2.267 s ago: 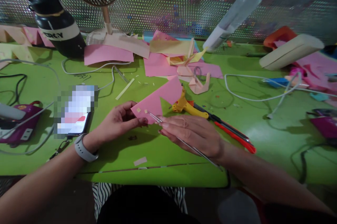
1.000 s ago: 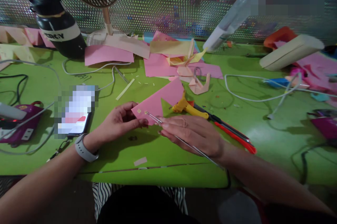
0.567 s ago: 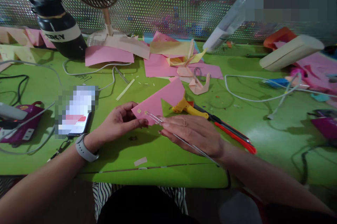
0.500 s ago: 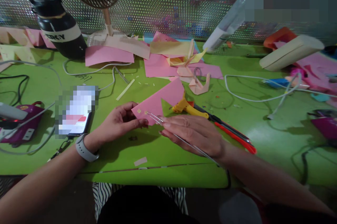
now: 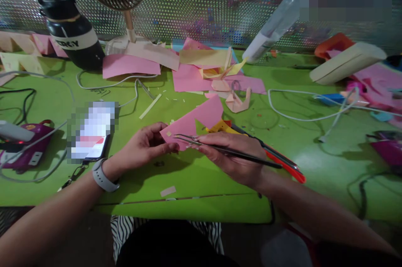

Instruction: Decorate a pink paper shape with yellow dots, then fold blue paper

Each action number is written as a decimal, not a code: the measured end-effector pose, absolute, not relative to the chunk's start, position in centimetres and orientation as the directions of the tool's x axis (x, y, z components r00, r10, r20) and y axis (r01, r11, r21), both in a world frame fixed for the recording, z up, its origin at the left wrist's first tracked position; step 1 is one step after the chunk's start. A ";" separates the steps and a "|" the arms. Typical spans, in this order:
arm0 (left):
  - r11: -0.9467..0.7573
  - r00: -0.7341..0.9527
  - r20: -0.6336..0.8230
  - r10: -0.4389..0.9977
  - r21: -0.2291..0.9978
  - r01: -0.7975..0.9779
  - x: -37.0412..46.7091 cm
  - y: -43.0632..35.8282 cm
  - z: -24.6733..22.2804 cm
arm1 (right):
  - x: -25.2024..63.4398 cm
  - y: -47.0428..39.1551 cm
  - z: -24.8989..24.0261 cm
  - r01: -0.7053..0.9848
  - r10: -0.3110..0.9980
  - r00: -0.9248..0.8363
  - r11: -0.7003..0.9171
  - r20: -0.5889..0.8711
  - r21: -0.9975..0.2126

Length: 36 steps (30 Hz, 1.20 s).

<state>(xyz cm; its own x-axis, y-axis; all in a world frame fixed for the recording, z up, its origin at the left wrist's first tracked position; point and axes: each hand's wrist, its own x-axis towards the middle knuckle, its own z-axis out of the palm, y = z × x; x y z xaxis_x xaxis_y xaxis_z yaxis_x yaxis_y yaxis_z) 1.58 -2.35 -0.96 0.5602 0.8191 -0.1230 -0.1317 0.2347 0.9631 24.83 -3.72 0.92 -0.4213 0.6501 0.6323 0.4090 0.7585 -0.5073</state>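
My left hand (image 5: 150,143) pinches the left end of a pink paper piece (image 5: 205,112) between thumb and fingers. A small yellowish square (image 5: 168,133) lies on the paper near that end. My right hand (image 5: 234,154) is closed round dark-handled tweezers (image 5: 248,155), whose slightly parted tips are over the paper, right of the square. Whether the tips hold anything is too small to tell. Just behind my right hand lies a yellow tool (image 5: 221,127), partly covered by it. A red and black cutter (image 5: 284,162) extends to its right.
A phone (image 5: 94,133) and a purple power block (image 5: 28,145) with cables are on the left. Farther back stand a black bottle (image 5: 75,37) and a fan (image 5: 128,24). Pink paper sheets (image 5: 132,66), a folded peach piece (image 5: 240,101) and a white cable (image 5: 282,118) lie on the green table (image 5: 132,187).
My right hand has turned, and the tweezers now lie flatter, with their dark handle showing. The pink paper and my left hand have shifted slightly right.
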 end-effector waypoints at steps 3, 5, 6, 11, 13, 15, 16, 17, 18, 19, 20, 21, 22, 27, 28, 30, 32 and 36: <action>0.221 0.572 -0.107 0.813 0.966 -0.133 1.7 -2.4 -0.7 | 24.7 -3.6 0.3 0.280 0.755 -0.276 0.655 0.595 -0.702; 0.222 0.574 -0.113 0.811 0.967 -0.124 1.9 -2.4 -0.5 | 24.5 -3.5 -0.1 0.167 0.817 -0.224 0.570 0.532 -0.804; 0.226 0.577 -0.117 0.808 0.967 -0.120 1.9 -2.4 -0.4 | 24.5 -3.4 -0.2 0.114 0.838 -0.214 0.532 0.502 -0.839; 0.238 0.586 -0.132 0.799 0.965 -0.108 1.9 -2.4 -0.3 | 24.1 -3.3 -0.3 0.010 0.885 -0.198 0.431 0.420 -0.902; 0.236 0.583 -0.133 0.802 0.966 -0.104 1.8 -2.4 -0.4 | 24.0 -3.3 -0.2 0.015 0.896 -0.191 0.412 0.402 -0.911; 0.236 0.583 -0.130 0.802 0.966 -0.108 1.7 -2.4 -0.6 | 24.0 -3.3 -0.2 0.020 0.902 -0.188 0.399 0.389 -0.917; 0.236 0.586 -0.128 0.800 0.965 -0.111 1.7 -2.4 -0.6 | 24.0 -3.3 -0.2 0.022 0.903 -0.189 0.396 0.386 -0.918; 0.236 0.589 -0.128 0.798 0.965 -0.111 1.7 -2.4 -0.7 | 24.0 -3.3 -0.2 0.024 0.903 -0.191 0.395 0.384 -0.918; 0.236 0.592 -0.127 0.796 0.965 -0.110 1.7 -2.4 -0.7 | 24.0 -3.4 -0.3 0.021 0.902 -0.195 0.396 0.385 -0.918; 0.236 0.595 -0.126 0.794 0.965 -0.110 1.7 -2.4 -0.7 | 24.0 -3.4 -0.4 0.017 0.900 -0.200 0.398 0.387 -0.917; 0.236 0.598 -0.125 0.791 0.965 -0.111 1.7 -2.4 -0.7 | 24.0 -3.4 -0.4 0.012 0.898 -0.204 0.400 0.389 -0.916; 0.235 0.600 -0.124 0.790 0.966 -0.110 1.7 -2.4 -0.7 | 24.1 -3.3 -0.5 0.009 0.896 -0.208 0.403 0.393 -0.915; 0.235 0.597 -0.126 0.793 0.966 -0.109 1.7 -2.4 -0.7 | 24.1 -3.3 -0.5 0.009 0.894 -0.210 0.405 0.395 -0.914; 0.224 0.586 -0.129 0.800 0.970 -0.092 1.7 -2.4 -0.8 | 24.1 -3.3 -0.5 0.046 0.890 -0.210 0.422 0.404 -0.905; 0.222 0.589 -0.125 0.798 0.970 -0.095 1.7 -2.4 -0.8 | 24.1 -3.3 -0.5 0.052 0.888 -0.209 0.428 0.409 -0.902; 0.224 0.593 -0.120 0.796 0.969 -0.105 1.7 -2.4 -0.9 | 24.0 -3.3 -0.4 0.056 0.883 -0.210 0.440 0.420 -0.896; 0.229 0.596 -0.120 0.794 0.967 -0.111 1.7 -2.4 -0.9 | 24.0 -3.3 -0.4 0.052 0.879 -0.212 0.446 0.427 -0.893; 0.239 0.596 -0.136 0.791 0.966 -0.096 1.6 -2.4 -0.9 | 24.0 -3.3 -0.4 0.054 0.870 -0.218 0.463 0.442 -0.885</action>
<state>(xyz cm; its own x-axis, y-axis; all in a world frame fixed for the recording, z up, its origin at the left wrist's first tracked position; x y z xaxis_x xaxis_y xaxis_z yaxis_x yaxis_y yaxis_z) 1.63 -2.39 -0.86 0.5965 0.7910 -0.1361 -0.0960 0.2387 0.9663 24.03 -3.27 -0.42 -0.2177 0.8700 0.4423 0.0536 0.4631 -0.8847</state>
